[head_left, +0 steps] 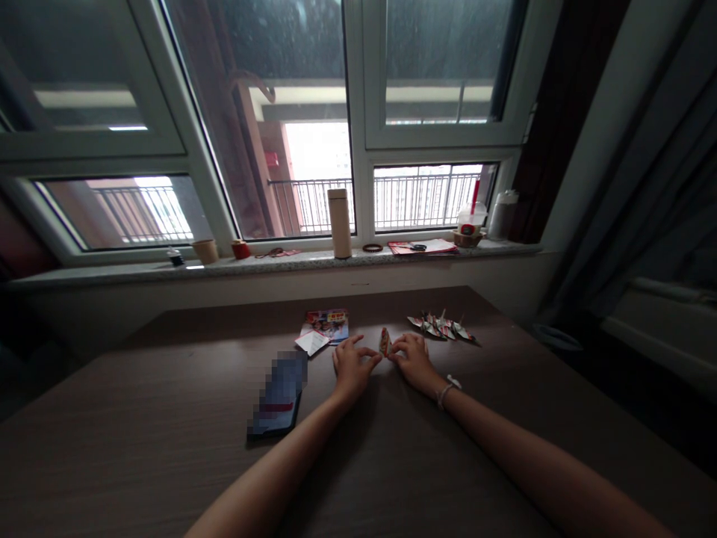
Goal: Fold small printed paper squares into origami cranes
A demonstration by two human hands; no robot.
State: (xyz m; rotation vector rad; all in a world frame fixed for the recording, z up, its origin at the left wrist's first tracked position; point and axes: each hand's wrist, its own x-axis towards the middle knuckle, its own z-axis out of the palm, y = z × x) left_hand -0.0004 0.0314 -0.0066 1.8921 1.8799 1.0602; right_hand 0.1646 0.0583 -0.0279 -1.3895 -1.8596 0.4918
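A small folded piece of printed paper (384, 341) stands pointed end up between my two hands above the brown table. My left hand (354, 368) closes thumb and forefinger at its lower left corner, with the other fingers bent. From the opposite side, my right hand (413, 362) pinches its lower right edge. Several similar folded paper pieces (442, 326) lie in a row beyond my right hand. Behind my left hand are printed paper sheets (331, 317) and a white paper piece (312, 343).
A phone (280, 396) lies left of my left forearm on the table (140, 388). Along the windowsill (269, 263) stand a beige flask (339, 224), a paper cup (205, 251), scissors (415, 247) on red-edged papers and a drink cup with a red straw (469, 220).
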